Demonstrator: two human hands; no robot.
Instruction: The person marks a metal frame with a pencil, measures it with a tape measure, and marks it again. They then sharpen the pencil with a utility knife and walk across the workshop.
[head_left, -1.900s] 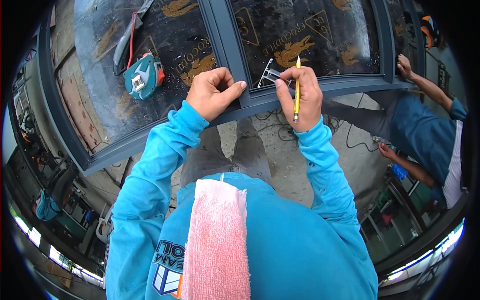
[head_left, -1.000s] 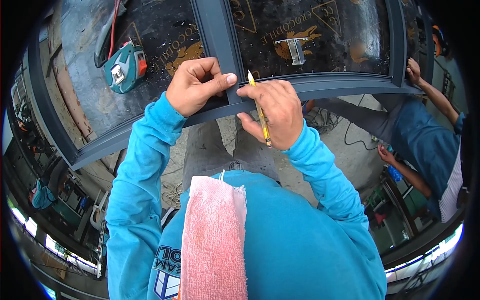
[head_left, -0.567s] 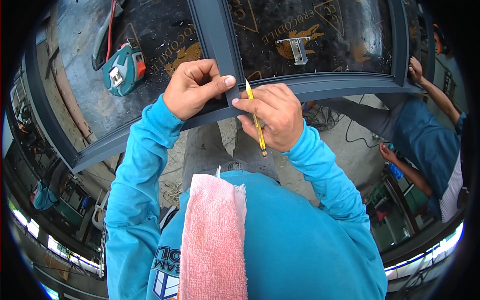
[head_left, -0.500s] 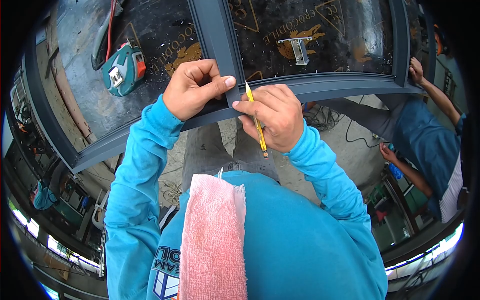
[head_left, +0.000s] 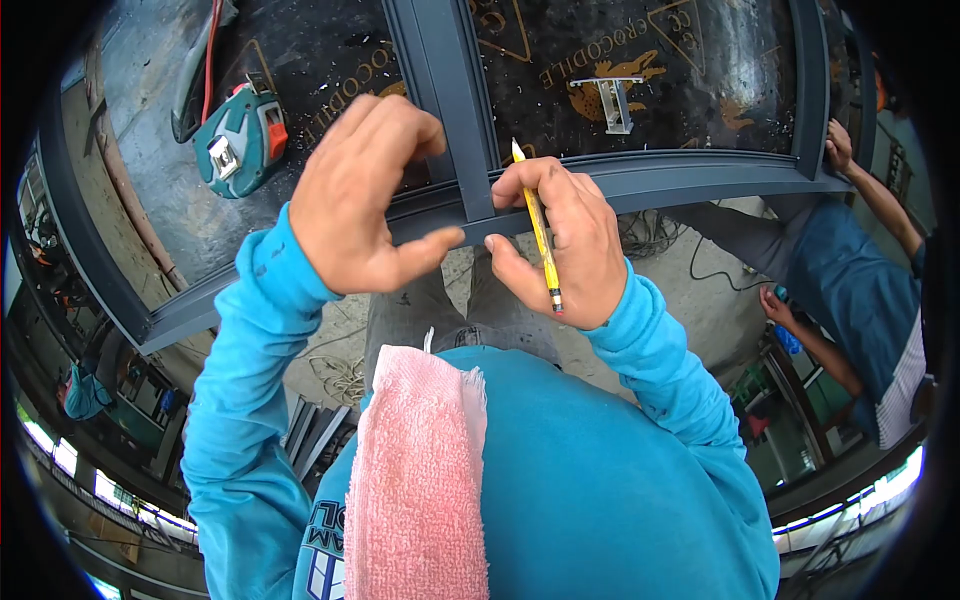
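My left hand (head_left: 355, 200) is open, its thumb and fingers spread, just left of the upright bar (head_left: 455, 100) of a dark grey metal frame (head_left: 690, 172). Nothing is in it. A yellow pencil (head_left: 541, 228) lies across my right hand (head_left: 588, 245), its sharpened tip pointing away from me and its eraser end toward my wrist. The fingers of that hand rest at the frame's near rail, beside the joint with the upright bar, while the thumb hangs lower, apart from the fingers.
A teal tape measure (head_left: 240, 145) lies on the worktop at the left, near a red cable (head_left: 212, 60). A small metal bracket (head_left: 617, 108) sits on the black printed board (head_left: 540, 95). At the right, another person's hand (head_left: 838, 145) touches the frame's corner. Metal strips (head_left: 318, 432) lie below.
My left hand has let go of the upright bar, opened and moved left. My right thumb has dropped away from the bar, and the pencil has shifted slightly right with that hand.
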